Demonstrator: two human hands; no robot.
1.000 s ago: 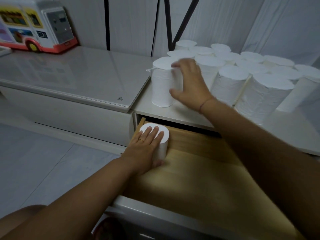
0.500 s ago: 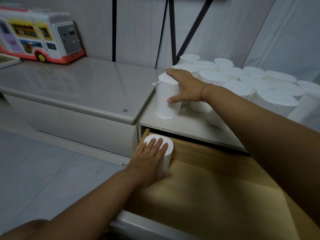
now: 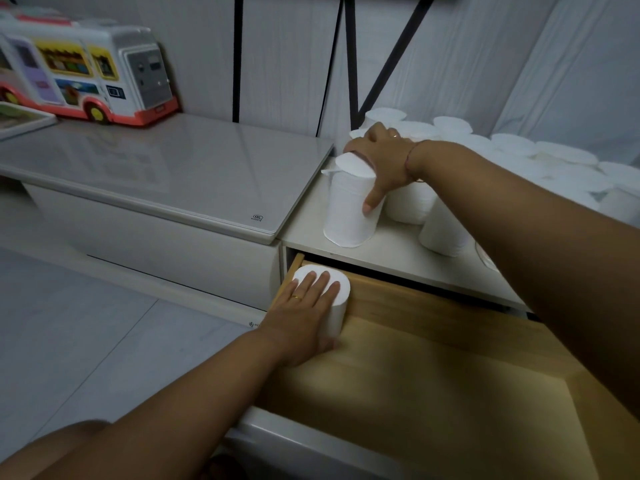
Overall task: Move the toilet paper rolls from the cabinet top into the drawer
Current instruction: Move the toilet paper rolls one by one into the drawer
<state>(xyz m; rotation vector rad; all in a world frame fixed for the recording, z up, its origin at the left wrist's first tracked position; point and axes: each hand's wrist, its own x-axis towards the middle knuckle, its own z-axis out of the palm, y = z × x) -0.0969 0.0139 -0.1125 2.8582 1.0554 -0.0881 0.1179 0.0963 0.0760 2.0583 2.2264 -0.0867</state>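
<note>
Resting flat with fingers spread, the left hand (image 3: 304, 313) presses on the top of a roll (image 3: 333, 306) that stands upright in the near-left back corner of the open drawer (image 3: 433, 375); the thumb side wraps a little round the roll's wall, so it is more a steadying hold than a full clasp. That roll is the only one visible in the drawer, whose wooden floor otherwise lies bare as far as the view reaches; the right forearm hides its far right part.

Farther on, the right hand (image 3: 384, 161) closes over a second roll (image 3: 349, 209) on the cabinet top (image 3: 388, 251), thumb down its near side and fingers curled over the far rim. This roll tilts, its top leaning away from the drawer and its base touching the surface near the front edge, so I judge it is being tipped up for a lift, not yet carried.

Behind it the remaining rolls (image 3: 512, 150) stand packed together, many of them, running off to the right edge of view. A toy bus (image 3: 86, 71) sits well apart on the neighbouring unit, to the far left.

By this showing the task is at an early stage: one roll placed, one in hand, and nearly the whole stack left to move.
</note>
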